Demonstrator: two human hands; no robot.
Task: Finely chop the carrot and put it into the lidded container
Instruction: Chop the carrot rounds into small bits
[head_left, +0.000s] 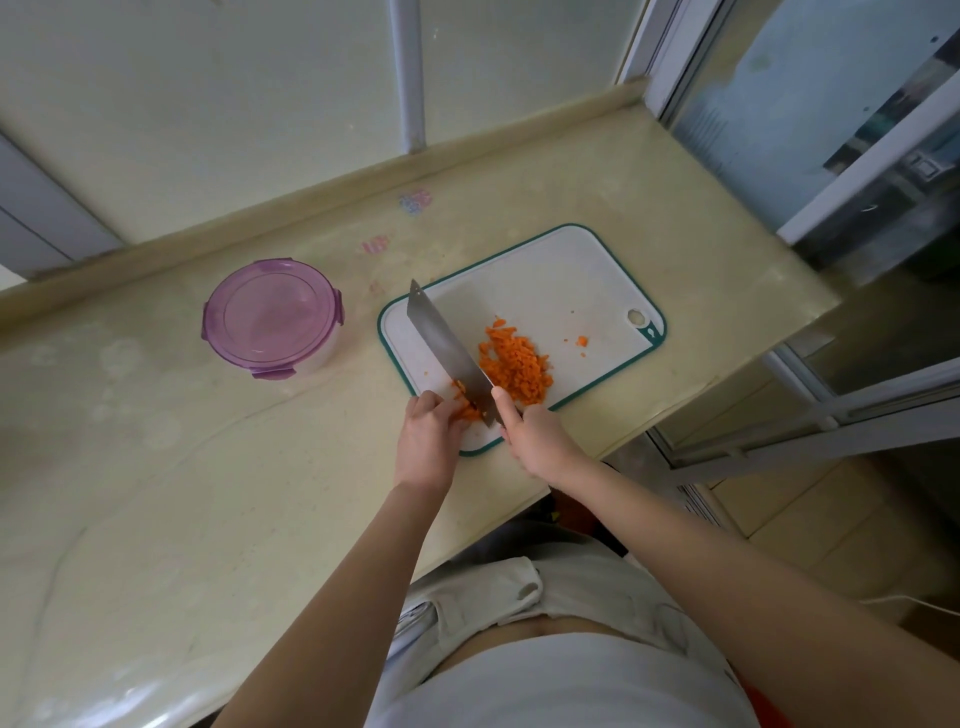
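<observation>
**Cleaver at the carrot**

The right hand (540, 441) grips the cleaver (447, 348) over the teal-edged cutting board (571, 275). The left hand (428, 441), fingers curled, holds a carrot remnant (465, 408) beside the blade. Chopped carrot (517, 366) lies heaped to the right. The purple-lidded container (272, 317) stands closed at the left.

The cutting board (571, 280) lies on the counter (208, 467), toward the counter's right end. The lidded container (272, 319) stands on the counter to the left of the board, well apart from it, its lid on. The knife (449, 353) crosses the board's left half at a slant, tip toward the far left corner and handle at the near edge in the right hand (537, 441). The heap of chopped carrot (517, 366) sits on the board just right of the blade, and a stray bit (582, 341) lies farther right. Left of the blade, at the board's near edge, the left hand (428, 441) curls its fingers onto the carrot pieces (465, 402).
</observation>
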